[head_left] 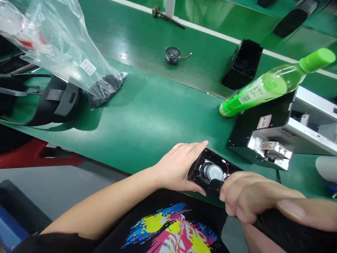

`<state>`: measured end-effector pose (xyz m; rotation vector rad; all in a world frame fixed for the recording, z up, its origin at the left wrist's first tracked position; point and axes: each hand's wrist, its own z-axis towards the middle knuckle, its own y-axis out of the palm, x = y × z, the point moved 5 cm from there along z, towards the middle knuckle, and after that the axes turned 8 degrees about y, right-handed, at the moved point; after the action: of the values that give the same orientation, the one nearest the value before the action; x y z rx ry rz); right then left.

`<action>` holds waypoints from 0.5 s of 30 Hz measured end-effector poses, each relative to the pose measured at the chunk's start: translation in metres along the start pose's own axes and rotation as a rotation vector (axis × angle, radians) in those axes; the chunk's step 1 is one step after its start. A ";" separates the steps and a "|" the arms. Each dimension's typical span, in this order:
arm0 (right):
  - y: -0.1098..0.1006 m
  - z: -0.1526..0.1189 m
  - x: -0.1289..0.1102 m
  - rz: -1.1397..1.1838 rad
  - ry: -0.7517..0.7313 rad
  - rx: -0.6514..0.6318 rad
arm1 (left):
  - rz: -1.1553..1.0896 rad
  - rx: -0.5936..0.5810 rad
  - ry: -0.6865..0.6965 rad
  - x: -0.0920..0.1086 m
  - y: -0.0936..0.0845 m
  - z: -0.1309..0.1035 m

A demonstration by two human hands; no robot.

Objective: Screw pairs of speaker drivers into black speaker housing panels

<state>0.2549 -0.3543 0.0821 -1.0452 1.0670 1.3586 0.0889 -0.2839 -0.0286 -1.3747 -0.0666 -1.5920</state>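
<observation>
My left hand (181,167) grips the left end of a black speaker housing (206,154) at the table's near edge. Inside the housing sits a round speaker driver (214,173) with its silver back facing up, and a red wire with a white plug lies beside it. My right hand (252,193) is closed around a black tool (216,186), whose front end reaches over the housing's near side by the driver. The tool's tip is too unclear to make out.
A black and silver machine (273,130) stands at the right, with a green bottle (258,89) on it. Further back are a loose speaker (172,55), another black housing (243,65) and a metal rod (168,17). A plastic bag (71,52) and headset (60,96) lie left.
</observation>
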 end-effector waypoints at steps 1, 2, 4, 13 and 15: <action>-0.001 0.000 -0.001 0.005 -0.023 0.009 | 0.000 0.001 0.002 0.000 0.000 0.000; -0.002 0.000 -0.002 0.014 -0.045 0.012 | 0.004 0.002 0.004 0.000 0.000 0.000; -0.004 0.002 -0.003 0.023 -0.071 -0.017 | 0.015 0.015 0.015 0.001 -0.001 0.000; 0.000 0.017 -0.012 0.104 -0.053 0.034 | -0.014 0.007 0.011 0.002 -0.008 -0.001; 0.005 0.026 -0.012 0.119 -0.030 0.002 | 0.000 -0.011 -0.001 0.002 -0.008 -0.001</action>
<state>0.2495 -0.3322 0.0996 -0.9695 1.1224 1.4637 0.0830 -0.2815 -0.0234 -1.3839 -0.0591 -1.5940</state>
